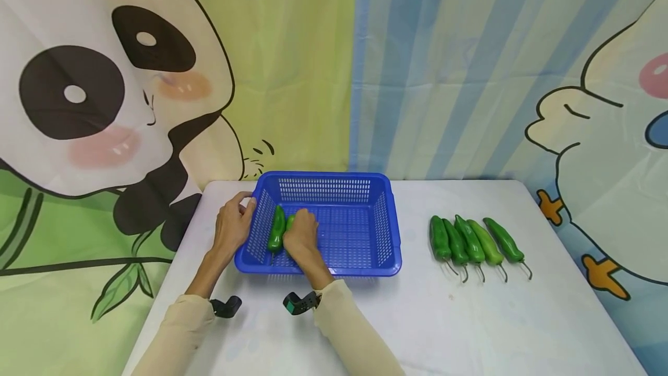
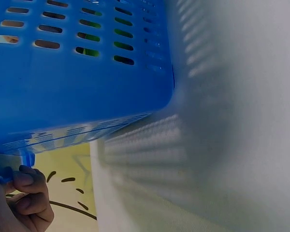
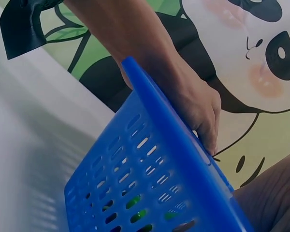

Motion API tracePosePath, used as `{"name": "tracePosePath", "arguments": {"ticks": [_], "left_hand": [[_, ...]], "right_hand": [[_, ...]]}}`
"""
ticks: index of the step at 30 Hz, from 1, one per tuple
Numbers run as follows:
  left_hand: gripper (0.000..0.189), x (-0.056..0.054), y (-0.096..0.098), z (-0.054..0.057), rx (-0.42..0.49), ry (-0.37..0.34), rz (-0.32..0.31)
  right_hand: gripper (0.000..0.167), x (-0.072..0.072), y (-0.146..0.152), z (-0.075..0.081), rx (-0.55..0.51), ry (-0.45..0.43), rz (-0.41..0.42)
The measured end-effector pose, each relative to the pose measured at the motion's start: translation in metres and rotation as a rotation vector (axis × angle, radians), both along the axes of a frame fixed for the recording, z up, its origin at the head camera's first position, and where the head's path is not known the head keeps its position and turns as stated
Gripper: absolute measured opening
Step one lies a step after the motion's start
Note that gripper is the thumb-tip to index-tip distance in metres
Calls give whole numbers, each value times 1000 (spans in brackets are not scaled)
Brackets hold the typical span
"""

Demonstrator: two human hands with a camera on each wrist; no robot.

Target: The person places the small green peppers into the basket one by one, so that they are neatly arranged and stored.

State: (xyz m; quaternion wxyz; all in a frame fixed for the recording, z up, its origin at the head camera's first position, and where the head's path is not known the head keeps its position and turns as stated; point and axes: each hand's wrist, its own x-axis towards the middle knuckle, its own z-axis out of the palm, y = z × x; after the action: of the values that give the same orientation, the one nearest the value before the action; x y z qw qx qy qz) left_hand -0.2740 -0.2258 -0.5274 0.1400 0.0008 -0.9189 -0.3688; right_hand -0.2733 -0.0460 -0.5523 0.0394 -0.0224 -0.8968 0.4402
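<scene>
A blue plastic basket (image 1: 348, 237) with slotted walls stands on the table. My left hand (image 1: 233, 225) grips its left rim; in the left wrist view the curled fingers (image 2: 30, 200) are at the rim. Inside the basket, near the left wall, lies a long green pepper (image 1: 277, 230), its stem towards me. Just right of it, my right hand (image 1: 302, 234) reaches over the front rim, its fingers closed round a second green pepper (image 1: 289, 222), mostly hidden beneath the hand. Through the slots in the right wrist view, bits of green pepper (image 3: 137, 216) show.
On the white table (image 1: 417, 318), to the right of the basket, several green peppers (image 1: 471, 241) lie side by side in a row, stems towards me. Behind the table hangs a cartoon-printed curtain (image 1: 292, 74). A black wrist camera (image 1: 301, 303) sits on the right wrist, another on the left.
</scene>
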Motion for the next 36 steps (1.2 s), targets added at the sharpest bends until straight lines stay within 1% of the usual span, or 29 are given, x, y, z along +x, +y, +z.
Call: {"name": "tracePosePath", "arguments": {"ticks": [1,2,3,5,6,8,9,10,12,13,16,18,23,24,27,31,36], "left_hand": [[43,0,0,0,1,1,0],[43,0,0,0,1,3,-1],[43,0,0,0,1,5,-4],[43,0,1,1,-1,10,-7],[42,0,0,0,-2,13,-8],[42,0,0,0,-2,17,-12],[42,0,1,0,-3,18,-13],[42,0,1,0,-2,17,-12],[41,0,1,-1,1,14,-8],[41,1,1,0,2,11,-6],[42,2,2,-1,6,5,-7],[42,2,2,-1,7,4,-7],[42,2,2,0,1,4,-1],[42,2,2,0,-3,4,1],[43,1,1,0,-5,2,-1],[42,1,1,0,-6,3,-1],[42,1,1,1,-9,6,0]], "right_hand": [[40,-4,-1,-8,13,22,-7],[38,-1,1,-1,4,-6,1],[38,-3,1,-4,16,10,-9],[35,0,2,-1,13,19,-12],[35,-2,1,-8,24,49,-16],[33,8,4,12,-17,10,-1],[34,11,5,16,-21,9,-6],[36,15,6,24,-30,-6,-1],[43,20,6,31,-23,-20,-10],[45,25,8,43,-24,-55,-12],[50,28,9,47,20,-74,-21],[45,29,10,48,42,-88,-27],[14,28,15,53,80,-99,-58],[12,28,17,55,89,-94,-65],[17,28,23,60,109,-81,-83],[23,28,32,67,97,-43,-75],[39,28,44,76,76,-14,-70]]}}
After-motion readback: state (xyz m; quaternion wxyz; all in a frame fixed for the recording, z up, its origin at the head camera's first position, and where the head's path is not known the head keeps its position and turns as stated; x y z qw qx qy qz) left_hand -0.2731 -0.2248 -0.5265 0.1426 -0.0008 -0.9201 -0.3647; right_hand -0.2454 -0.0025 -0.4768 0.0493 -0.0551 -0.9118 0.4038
